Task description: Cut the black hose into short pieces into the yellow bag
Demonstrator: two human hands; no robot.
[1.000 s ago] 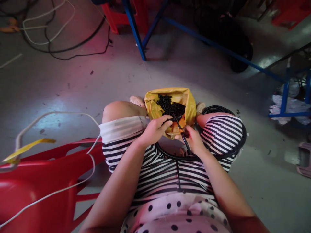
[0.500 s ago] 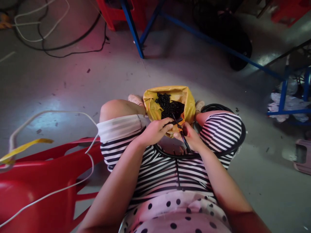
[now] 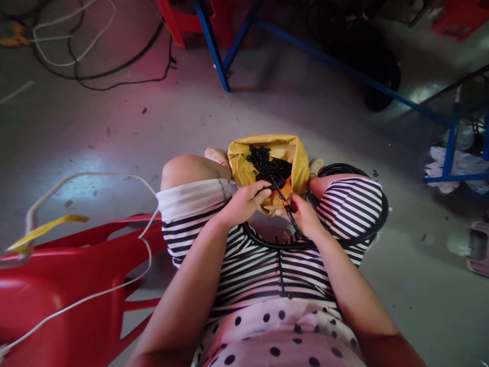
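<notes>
My left hand (image 3: 246,201) is closed around the end of a black corrugated tube (image 3: 284,246), at the near rim of a yellow bag (image 3: 300,163). The tube loops over my lap and around my right knee. In my right hand (image 3: 305,216) is a scissors-like cutter (image 3: 286,202) with black and orange handles, its tip by the tube end over the bag. The exact tool kind is hard to make out. Many short black tube pieces (image 3: 263,160) lie inside the bag, which stands between my feet. My fingers partly hide the tube end.
A red plastic chair (image 3: 57,285) stands at my left, a white cable (image 3: 87,303) running across it. Ahead is a blue metal frame (image 3: 214,46) with a red stool (image 3: 187,23) behind. Cables (image 3: 126,66) lie on the floor at far left. Plastic bags (image 3: 454,160) sit at right.
The black tube's end beyond my left fingers shows shorter and lower at the cutter. Both hands stay over the bag; the whole view has shifted slightly.
</notes>
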